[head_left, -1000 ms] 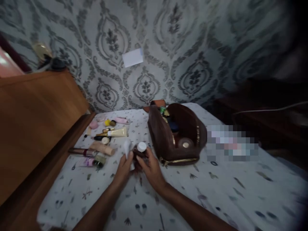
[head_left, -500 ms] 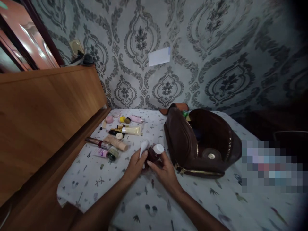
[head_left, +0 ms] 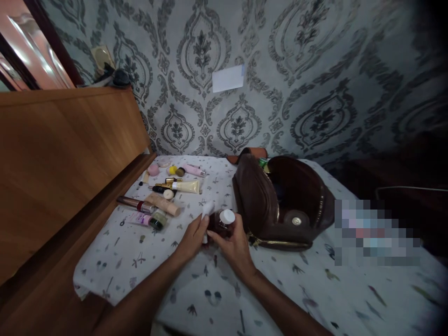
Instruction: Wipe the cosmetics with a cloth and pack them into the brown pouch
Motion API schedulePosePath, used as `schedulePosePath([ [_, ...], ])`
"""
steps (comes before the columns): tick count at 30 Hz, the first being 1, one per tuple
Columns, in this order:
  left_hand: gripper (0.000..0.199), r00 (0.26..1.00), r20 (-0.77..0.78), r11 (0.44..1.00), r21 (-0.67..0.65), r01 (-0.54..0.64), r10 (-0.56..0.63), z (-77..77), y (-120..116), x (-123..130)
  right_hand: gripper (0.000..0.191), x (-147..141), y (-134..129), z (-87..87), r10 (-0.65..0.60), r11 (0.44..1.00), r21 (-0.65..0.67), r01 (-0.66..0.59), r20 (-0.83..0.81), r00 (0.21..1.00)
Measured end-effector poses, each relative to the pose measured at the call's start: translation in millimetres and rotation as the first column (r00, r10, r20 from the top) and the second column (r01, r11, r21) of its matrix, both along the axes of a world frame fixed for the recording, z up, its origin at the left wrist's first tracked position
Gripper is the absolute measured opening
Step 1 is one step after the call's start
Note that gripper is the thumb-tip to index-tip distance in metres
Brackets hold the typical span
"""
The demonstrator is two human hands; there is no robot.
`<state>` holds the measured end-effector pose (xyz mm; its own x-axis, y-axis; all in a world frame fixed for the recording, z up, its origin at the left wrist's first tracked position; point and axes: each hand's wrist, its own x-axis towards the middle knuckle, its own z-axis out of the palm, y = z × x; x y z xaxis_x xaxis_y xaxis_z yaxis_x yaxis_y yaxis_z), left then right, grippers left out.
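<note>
My left hand (head_left: 192,237) is closed on a slim white item (head_left: 207,209), perhaps a folded wipe or a tube; its kind I cannot make out. Close beside it, my right hand (head_left: 234,246) grips a dark, shiny bottle (head_left: 219,225) with a round white cap (head_left: 227,216). The two hands nearly meet over the patterned cloth, and my fingers hide the lower part of the bottle. Just right of them stands a brown bag (head_left: 257,198), unzipped and gaping, with a green item (head_left: 263,162) showing at its back edge.
Cosmetics lie at the left: a cream tube (head_left: 187,186), a beige tube (head_left: 163,204), a dark green-lidded jar (head_left: 157,221) and several others. A wooden panel (head_left: 73,140) borders the left side. Behind is a patterned wall (head_left: 238,123). A blurred patch (head_left: 374,235) covers something at the right.
The view has shifted slightly, so the scene sits a little further left and higher. Both hands keep their holds, and the bottle and white item stay close together.
</note>
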<state>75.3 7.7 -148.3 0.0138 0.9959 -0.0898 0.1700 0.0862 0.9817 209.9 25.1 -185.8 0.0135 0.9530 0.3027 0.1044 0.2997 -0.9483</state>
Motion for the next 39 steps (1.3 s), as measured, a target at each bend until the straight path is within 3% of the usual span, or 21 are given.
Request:
schedulePosePath([
  [15,0.059,0.998,-0.066,1.0,-0.02,-0.023,0.022,7.9,-9,6,0.067,5,-1,6.6,-0.075,0.997,0.016,0.075,0.025,0.997],
  [24,0.045,0.976,-0.195,0.971,0.234,-0.049,0.097,11.0,-8,3,0.054,9,-6,10.5,0.048,0.99,0.124,-0.064,0.125,0.991],
  [34,0.048,0.972,-0.209,0.984,0.164,-0.076,0.11,8.0,-2,-1,0.036,9,-6,16.4,0.005,0.971,0.237,-0.024,0.079,0.997],
  [39,0.05,0.953,-0.231,0.977,0.127,-0.172,0.197,-5.2,2,-6,0.029,10,-9,24.2,0.017,0.975,0.22,-0.036,0.085,0.996],
])
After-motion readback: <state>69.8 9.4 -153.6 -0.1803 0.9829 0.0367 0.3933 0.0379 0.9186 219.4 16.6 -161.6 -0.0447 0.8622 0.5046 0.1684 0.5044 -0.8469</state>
